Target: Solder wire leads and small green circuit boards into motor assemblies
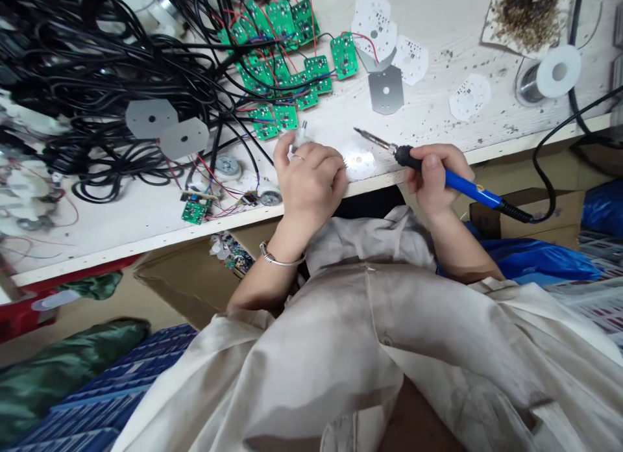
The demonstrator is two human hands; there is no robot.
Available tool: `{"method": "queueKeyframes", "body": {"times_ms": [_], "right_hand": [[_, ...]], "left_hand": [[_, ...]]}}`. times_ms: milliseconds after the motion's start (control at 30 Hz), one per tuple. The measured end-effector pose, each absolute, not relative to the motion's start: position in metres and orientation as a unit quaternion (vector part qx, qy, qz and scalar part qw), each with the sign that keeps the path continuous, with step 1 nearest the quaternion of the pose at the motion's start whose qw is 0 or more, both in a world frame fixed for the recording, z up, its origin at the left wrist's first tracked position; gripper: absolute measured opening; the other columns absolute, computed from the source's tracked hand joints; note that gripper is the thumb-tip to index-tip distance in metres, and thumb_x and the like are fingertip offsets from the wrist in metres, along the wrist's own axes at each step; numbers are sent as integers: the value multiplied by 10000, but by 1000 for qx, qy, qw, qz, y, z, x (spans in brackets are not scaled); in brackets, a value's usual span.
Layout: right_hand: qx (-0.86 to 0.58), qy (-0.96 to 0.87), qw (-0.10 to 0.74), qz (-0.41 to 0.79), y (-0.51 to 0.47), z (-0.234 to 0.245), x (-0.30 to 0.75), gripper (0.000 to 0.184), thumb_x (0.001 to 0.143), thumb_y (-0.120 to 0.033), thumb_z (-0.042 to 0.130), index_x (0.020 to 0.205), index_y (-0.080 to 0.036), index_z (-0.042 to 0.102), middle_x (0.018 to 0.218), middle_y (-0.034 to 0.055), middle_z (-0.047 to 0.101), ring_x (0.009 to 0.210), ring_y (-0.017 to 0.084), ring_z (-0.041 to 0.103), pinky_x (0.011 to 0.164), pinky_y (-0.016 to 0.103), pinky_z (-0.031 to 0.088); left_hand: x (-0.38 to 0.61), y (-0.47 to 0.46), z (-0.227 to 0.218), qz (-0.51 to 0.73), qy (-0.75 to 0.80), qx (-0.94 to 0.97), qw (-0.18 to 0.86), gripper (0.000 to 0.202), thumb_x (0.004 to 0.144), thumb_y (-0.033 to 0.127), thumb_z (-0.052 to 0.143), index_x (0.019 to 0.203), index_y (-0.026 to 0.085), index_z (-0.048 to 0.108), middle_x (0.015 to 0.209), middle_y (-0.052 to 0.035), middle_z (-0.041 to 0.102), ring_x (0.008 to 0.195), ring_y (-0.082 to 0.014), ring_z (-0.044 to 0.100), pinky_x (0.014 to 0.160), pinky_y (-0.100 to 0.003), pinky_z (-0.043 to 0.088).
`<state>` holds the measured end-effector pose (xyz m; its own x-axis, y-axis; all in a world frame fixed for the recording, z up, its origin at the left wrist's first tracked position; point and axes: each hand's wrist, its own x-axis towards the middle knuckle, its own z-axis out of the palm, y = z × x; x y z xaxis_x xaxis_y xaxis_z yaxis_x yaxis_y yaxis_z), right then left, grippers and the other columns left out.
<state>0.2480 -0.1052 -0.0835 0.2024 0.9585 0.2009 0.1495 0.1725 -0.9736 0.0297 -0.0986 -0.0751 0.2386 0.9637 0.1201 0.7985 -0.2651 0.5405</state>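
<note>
My right hand (pixel 435 178) is closed round the blue handle of a soldering iron (pixel 440 174), whose metal tip points left over the bench edge. My left hand (pixel 309 178) is closed, knuckles up, on a small white part (pixel 298 137) that shows above the fingers. A white round LED board (pixel 359 164) lies on the bench between the two hands, right beside my left fingers and just below the iron's tip. A ring and a silver bracelet are on my left hand and wrist.
Green circuit boards (pixel 285 56) with red and blue wires lie behind the hands amid tangled black cables (pixel 92 75). White and grey round plates (pixel 384 49), a solder spool (pixel 552 75) and a tray of debris (pixel 528 13) sit at the back right. Cardboard boxes (pixel 516 212) stand below the bench.
</note>
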Motion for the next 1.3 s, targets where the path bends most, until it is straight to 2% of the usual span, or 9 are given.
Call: {"method": "queueKeyframes", "body": {"times_ms": [133,333,433,533,667,867,967,1167,1300], "right_hand": [[-553,-528,553,331,-104,-78,245,332,942,-657,562,1066,-363,655,687,-70,676,474,118,619,516,299,556],[-482,-627,556,255,-74,-65,256,244,1013,-386,567,1234,-311,640,1109,20,749,959,154,768,866,330,644],[-527,-735,396,159,-54,-57,257,309,1049,-395,461,1239,-271,671,1204,90,721,1100,195,706,964,358,589],[-589,-768,210,138,-40,-49,247,431,1013,-457,518,1368,-234,618,1333,137,651,1159,277,660,1000,429,545],[-636,-749,107,151,-30,-42,229,512,934,-338,667,1428,-244,568,1392,137,604,1214,340,591,1009,468,505],[-653,-735,110,146,-24,-43,219,499,932,-223,623,1429,-222,576,1336,143,615,1176,336,575,975,448,491],[-669,-724,103,136,-25,-47,221,483,911,-171,596,1393,-208,611,1281,136,619,1117,313,610,942,425,495],[-654,-701,253,129,-33,-63,241,452,911,-63,522,1295,-265,648,1203,92,631,953,198,638,841,321,517],[-599,-723,333,92,-48,-69,246,415,927,-70,475,1261,-244,649,1087,88,658,1002,199,647,916,328,546]], "left_hand": [[29,-99,-76,229,568,769,181,140,951,228,547,880,269,660,1051,-5,735,1084,-248,657,1268,-659,204],[26,-103,-77,249,534,796,139,145,974,275,567,902,285,692,1027,-4,757,1062,-238,673,1234,-656,299],[22,-105,-75,245,527,802,136,118,975,302,586,962,296,703,1056,-6,762,1095,-246,682,1234,-671,297],[17,-107,-71,230,540,798,141,123,974,313,598,1021,307,711,1103,-26,764,1180,-277,669,1250,-707,246],[11,-108,-69,216,553,792,142,167,1004,294,556,974,305,719,1045,-35,766,1201,-281,661,1260,-735,187],[9,-110,-76,233,575,765,171,195,1019,342,530,929,314,701,855,17,706,1066,-211,677,1279,-646,231],[2,-113,-70,274,563,770,118,172,1015,379,554,957,322,706,851,38,718,969,-191,694,1225,-629,311],[-43,-125,-54,426,639,641,-19,197,1002,436,619,967,273,724,888,36,752,869,-178,673,967,-494,518],[-87,-120,-74,474,701,530,-57,194,957,396,633,931,227,724,855,-1,712,854,-211,580,868,-467,459]]}}
